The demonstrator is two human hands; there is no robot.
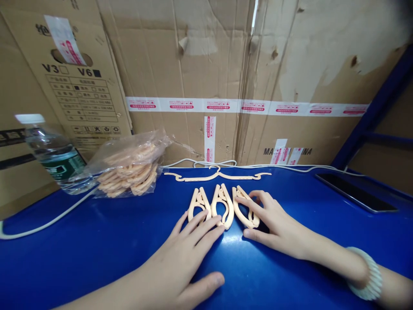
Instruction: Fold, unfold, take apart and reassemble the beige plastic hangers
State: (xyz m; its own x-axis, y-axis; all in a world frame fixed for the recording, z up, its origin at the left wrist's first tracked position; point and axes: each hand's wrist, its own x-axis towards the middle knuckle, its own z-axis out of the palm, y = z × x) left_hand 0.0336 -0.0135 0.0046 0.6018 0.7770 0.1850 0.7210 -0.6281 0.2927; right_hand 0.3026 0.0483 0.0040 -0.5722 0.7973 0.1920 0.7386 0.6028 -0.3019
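Observation:
Three folded cream plastic hangers lie side by side on the blue table: a left one (190, 211), a middle one (231, 211) and a right one (239, 212). My left hand (183, 254) is spread flat, its fingertips over the lower ends of the left and middle hangers and its thumb apart. My right hand (277, 224) curls round the right folded hanger, fingers on its upper and right side and thumb by its lower end. Behind the row lies an unfolded hanger (201, 178) with its hook pointing away from me.
At the left stand a water bottle (63, 157) and a clear plastic bag (129, 161) of more folded hangers. A white cable (48, 224) runs along the table's left and back. A dark phone (356, 192) lies at the right. Cardboard (180, 64) walls the back.

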